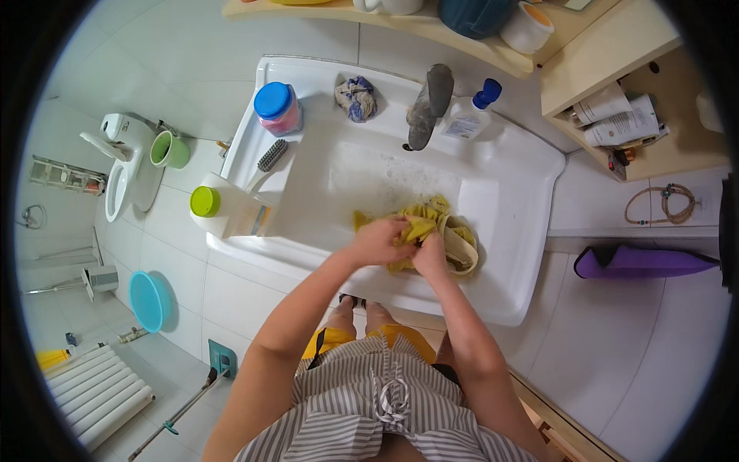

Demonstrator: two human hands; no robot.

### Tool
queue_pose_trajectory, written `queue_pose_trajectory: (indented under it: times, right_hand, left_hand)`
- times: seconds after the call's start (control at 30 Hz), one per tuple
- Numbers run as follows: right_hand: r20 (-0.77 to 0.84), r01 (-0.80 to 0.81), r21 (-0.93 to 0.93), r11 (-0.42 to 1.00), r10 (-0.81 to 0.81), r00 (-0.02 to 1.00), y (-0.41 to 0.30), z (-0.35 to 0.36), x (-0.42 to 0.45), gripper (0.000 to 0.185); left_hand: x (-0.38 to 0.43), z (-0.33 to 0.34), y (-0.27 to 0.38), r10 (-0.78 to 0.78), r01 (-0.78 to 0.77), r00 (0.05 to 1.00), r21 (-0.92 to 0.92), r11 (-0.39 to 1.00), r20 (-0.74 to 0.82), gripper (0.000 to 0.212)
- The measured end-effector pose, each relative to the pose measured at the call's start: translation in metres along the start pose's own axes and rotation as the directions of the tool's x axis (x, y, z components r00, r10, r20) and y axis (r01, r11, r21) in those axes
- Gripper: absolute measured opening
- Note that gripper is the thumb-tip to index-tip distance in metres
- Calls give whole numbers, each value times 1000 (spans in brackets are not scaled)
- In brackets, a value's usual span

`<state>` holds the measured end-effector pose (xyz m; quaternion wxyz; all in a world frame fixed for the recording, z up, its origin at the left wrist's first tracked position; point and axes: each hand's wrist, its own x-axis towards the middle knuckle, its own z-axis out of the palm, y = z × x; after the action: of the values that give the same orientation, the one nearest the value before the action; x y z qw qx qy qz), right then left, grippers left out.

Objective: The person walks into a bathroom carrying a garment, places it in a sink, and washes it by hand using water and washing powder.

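Note:
A wet yellow cloth item with a pale cream band lies bunched in the white washbasin. My left hand grips a fold of it from the left, with the fingertips curled around the cloth. Close beside it, my right hand pinches the same cloth near the cream band; its fingertips are partly hidden. Suds and water spots show on the basin floor, below the grey faucet.
Around the basin stand a blue-lidded jar, a scrub brush, a green-capped jug, a crumpled cloth and a blue-capped bottle. A wooden shelf overhangs the back.

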<state>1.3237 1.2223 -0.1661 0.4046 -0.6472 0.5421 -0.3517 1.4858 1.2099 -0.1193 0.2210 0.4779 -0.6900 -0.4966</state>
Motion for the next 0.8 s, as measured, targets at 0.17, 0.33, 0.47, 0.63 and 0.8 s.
queue_pose_trajectory:
  times: [0.17, 0.33, 0.47, 0.63, 0.8]
  right_hand:
    - [81, -364, 549, 753, 386, 919, -78, -36, 28, 26]
    - [157, -344, 719, 604, 340, 927, -187, -58, 44, 25]
    - [146, -250, 847, 469, 247, 958, -230, -70, 46, 25]
    - [157, -240, 877, 416, 223, 962, -248, -74, 50, 29]
    - [142, -228, 908, 351, 254, 957, -182, -94, 53, 34]
  left_hand:
    - [-17, -47, -57, -151, 120, 986, -338, 934, -68, 61]
    - [2, -3, -75, -4, 5, 999, 19, 1000, -32, 102]
    - [14, 6, -37, 186, -178, 982, -370, 912, -14, 101]
    - [0, -16, -34, -3, -154, 950, -475, 867, -313, 65]
    - [-9, -55, -44, -27, -229, 728, -280, 932, -685, 40]
